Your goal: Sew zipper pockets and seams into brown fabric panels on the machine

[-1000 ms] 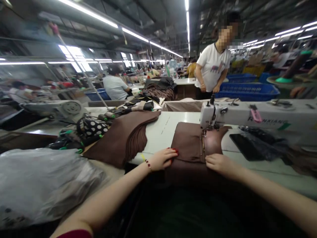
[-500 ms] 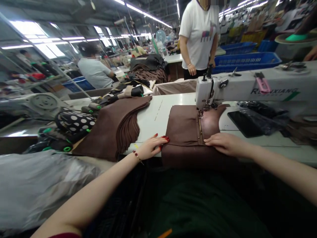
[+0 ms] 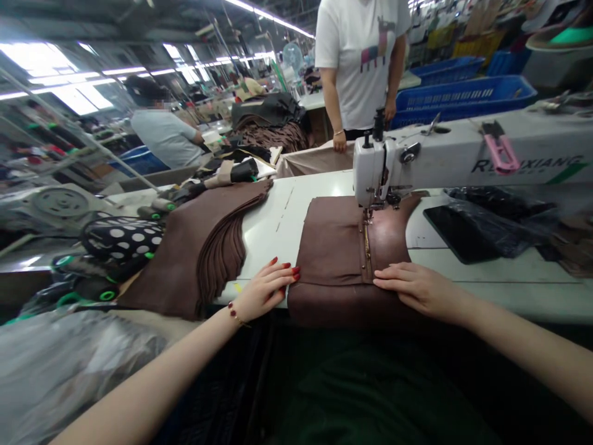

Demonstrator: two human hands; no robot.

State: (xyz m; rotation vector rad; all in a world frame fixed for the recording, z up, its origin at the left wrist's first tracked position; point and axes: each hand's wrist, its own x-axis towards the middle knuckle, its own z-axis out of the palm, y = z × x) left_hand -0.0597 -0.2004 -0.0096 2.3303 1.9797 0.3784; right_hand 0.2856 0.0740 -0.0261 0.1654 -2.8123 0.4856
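Note:
A brown fabric piece [image 3: 333, 247] with a zipper [image 3: 367, 250] lies on the white table [image 3: 273, 228] under the needle of a white sewing machine [image 3: 463, 157]. My left hand [image 3: 266, 289] rests on the table at the fabric's left edge, its fingers spread and touching the cloth. My right hand [image 3: 412, 285] lies flat on the fabric just right of the zipper, near the front edge. Neither hand grips anything.
A fanned stack of brown pieces [image 3: 204, 244] lies to the left, beside a polka-dot bag [image 3: 123, 237] and thread cones. Black plastic [image 3: 491, 219] sits under the machine arm. A person in a white shirt [image 3: 361, 62] stands behind the table; blue crates [image 3: 458, 93] lie beyond.
The view has tilted down and closer. My left hand slid slightly left to the fabric's edge with fingers more spread; my right hand stays flat beside the zipper.

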